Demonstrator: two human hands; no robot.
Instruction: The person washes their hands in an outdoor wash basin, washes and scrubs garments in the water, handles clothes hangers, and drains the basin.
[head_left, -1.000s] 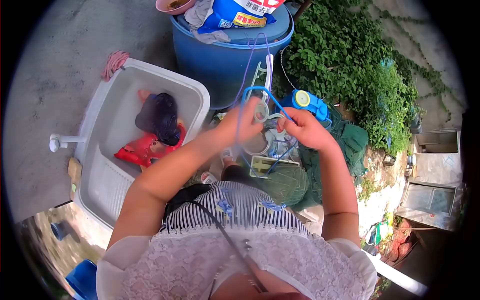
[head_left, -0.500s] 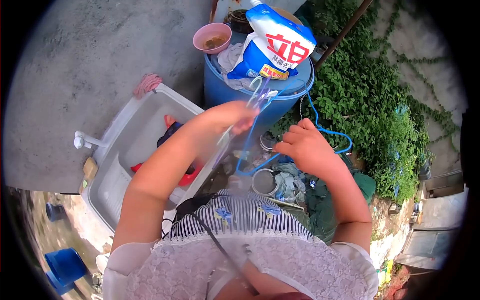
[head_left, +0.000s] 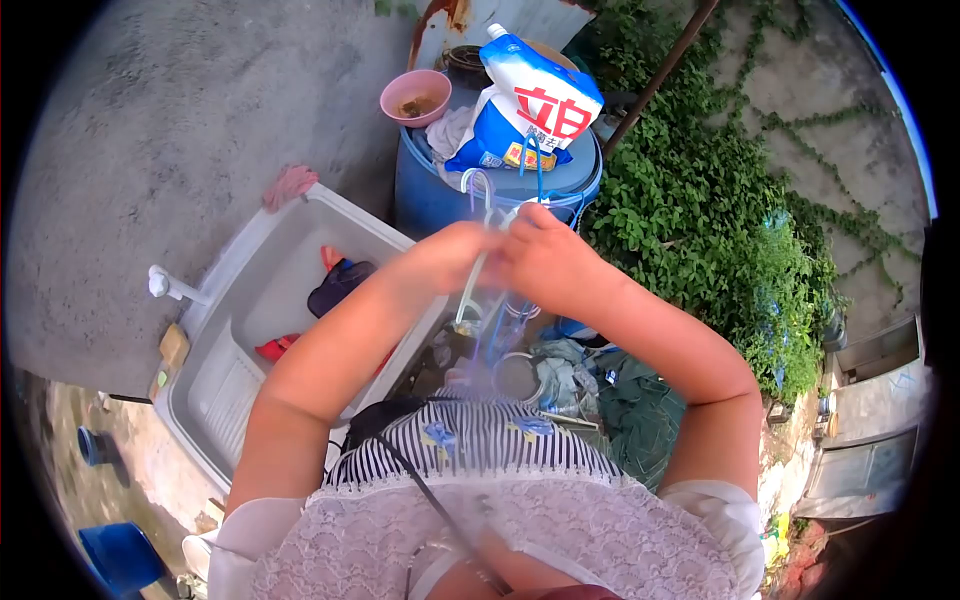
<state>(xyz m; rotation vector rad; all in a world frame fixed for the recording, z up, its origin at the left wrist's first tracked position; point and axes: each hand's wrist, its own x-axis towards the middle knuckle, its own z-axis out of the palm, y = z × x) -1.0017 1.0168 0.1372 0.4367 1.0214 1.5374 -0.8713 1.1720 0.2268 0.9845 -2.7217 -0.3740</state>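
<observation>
My left hand (head_left: 455,258), smeared by motion, is closed on several clothes hangers; a white and a purple hanger hook (head_left: 476,178) stick up above it. Right against it, my right hand (head_left: 545,258) is closed on a blue clothes hanger (head_left: 540,170), whose hook points up in front of the detergent bag. The hangers' lower parts hang blurred below both hands, over the ground. My fingers overlap, so which hand holds which hanger is partly hidden.
At left stands a grey sink (head_left: 215,335) with a dark cloth (head_left: 340,286) and red cloth (head_left: 276,347) inside. Ahead, a blue barrel (head_left: 420,180) bears a detergent bag (head_left: 540,100) and a pink bowl (head_left: 415,97). Leafy plants (head_left: 680,200) grow at right. A bucket (head_left: 518,378) stands below.
My hands have come together; before, they were apart with the blue hanger out to the right. My right hand has moved left and up, bringing the blue hanger to the others.
</observation>
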